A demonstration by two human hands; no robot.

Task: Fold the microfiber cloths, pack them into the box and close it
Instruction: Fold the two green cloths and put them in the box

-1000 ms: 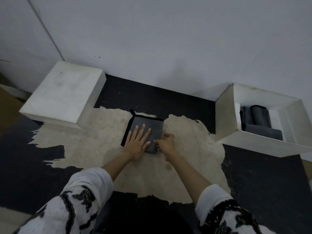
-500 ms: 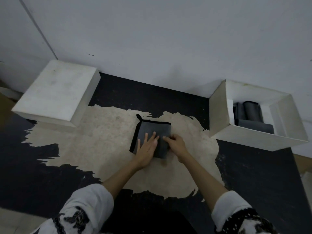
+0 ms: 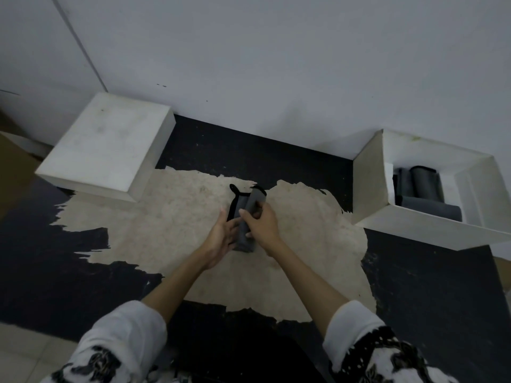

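A dark grey microfiber cloth with black edging lies on the worn tan patch of the black table, its right half lifted and turned over to the left. My right hand grips that raised half. My left hand holds the cloth's near left part, with its fingers underneath or alongside. The open white box stands at the right against the wall, with several folded grey cloths inside. The white box lid lies upside up at the back left.
A white wall runs close behind the table. The tan worn patch spreads around the cloth. The table's front left edge shows pale floor tiles beyond it.
The cloth lay flat under my left palm a second ago. Now my right hand has raised its right half and is folding it leftward, and my left hand has shifted to its near edge.
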